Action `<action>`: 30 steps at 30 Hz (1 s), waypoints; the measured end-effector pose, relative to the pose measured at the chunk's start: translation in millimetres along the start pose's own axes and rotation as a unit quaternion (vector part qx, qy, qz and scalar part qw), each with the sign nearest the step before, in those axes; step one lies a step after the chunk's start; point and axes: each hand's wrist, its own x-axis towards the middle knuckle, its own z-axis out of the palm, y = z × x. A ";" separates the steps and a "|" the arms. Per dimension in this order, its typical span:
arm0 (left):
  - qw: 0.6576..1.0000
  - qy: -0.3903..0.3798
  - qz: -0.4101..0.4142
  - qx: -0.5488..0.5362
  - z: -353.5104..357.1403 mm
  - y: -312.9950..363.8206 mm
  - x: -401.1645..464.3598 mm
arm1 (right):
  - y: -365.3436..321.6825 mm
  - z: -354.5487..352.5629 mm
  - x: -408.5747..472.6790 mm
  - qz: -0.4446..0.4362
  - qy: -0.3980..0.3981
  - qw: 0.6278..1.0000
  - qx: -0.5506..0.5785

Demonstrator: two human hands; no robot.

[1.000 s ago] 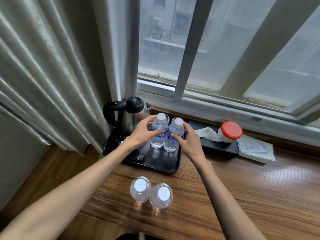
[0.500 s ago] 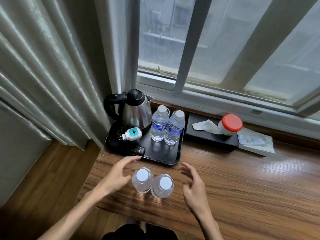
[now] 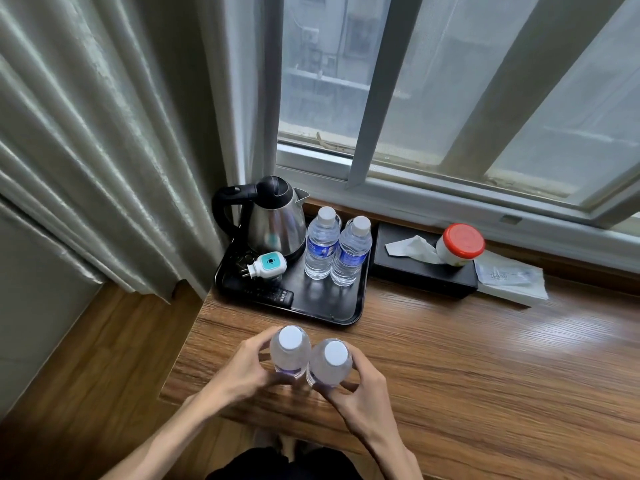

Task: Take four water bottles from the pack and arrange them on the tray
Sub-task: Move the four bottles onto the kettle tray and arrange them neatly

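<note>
Wooden table (image 3: 485,375) by a window, two bottles (image 3: 334,251) on the tray (image 3: 332,306).
Left hand (image 3: 242,370) clasps one near bottle (image 3: 290,351), right hand (image 3: 360,393) the other (image 3: 330,363); both bases hidden.

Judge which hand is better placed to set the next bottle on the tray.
Left hand: its clear white-capped bottle stands nearer the black plastic tray's free front area. Right hand follows.

No text can be read. The two bottles (image 3: 334,249) standing beside the kettle (image 3: 273,221) carry blue labels, and the paper (image 3: 509,278) farther right carries faint print, all too small.
</note>
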 end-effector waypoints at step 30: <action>0.991 0.130 0.028 0.022 9.7 43.6 110.1 | -30.0 -21.5 112.7 0.022 0.111 0.992 0.046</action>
